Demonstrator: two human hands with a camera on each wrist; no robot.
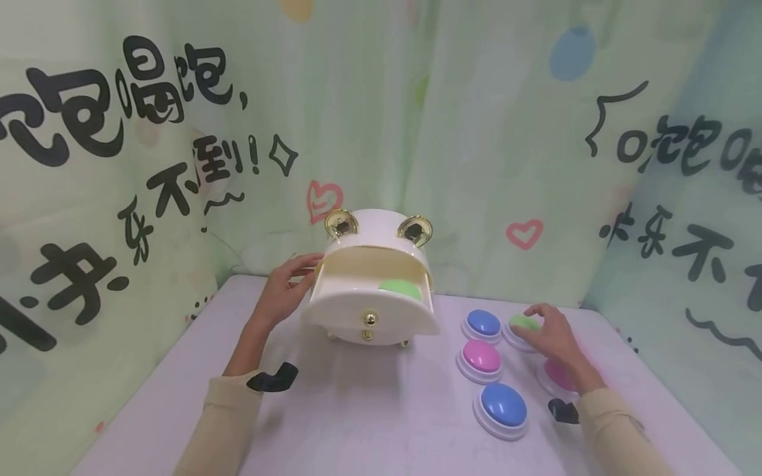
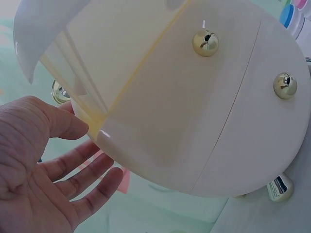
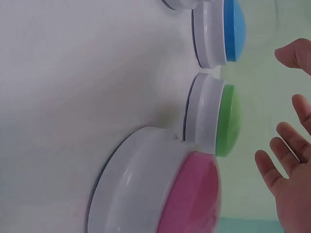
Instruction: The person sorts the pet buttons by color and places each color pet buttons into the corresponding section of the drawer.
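Note:
A white frog-like drawer box [image 1: 381,334] with gold knobs stands on the table. Its top drawer [image 1: 333,277] is pulled out, and a green-topped round thing [image 1: 401,287] sits in it. My left hand [image 1: 284,294] rests at the left side of the box; in the left wrist view its relaxed fingers [image 2: 97,194] are right at the edge of the curved side. Above a green push button [image 1: 524,324] hovers my right hand [image 1: 553,334], partly covering it. The right wrist view shows the fingers spread, with nothing between them and a gap to the green dome [image 3: 229,121].
Beside the green button are a blue button [image 1: 483,322] and a pink button [image 1: 482,357]. Nearer the front sits another blue button [image 1: 504,404]. A second pink button [image 1: 559,375] lies partly under the right wrist. Printed curtains [image 1: 506,165] enclose the table [image 1: 357,423].

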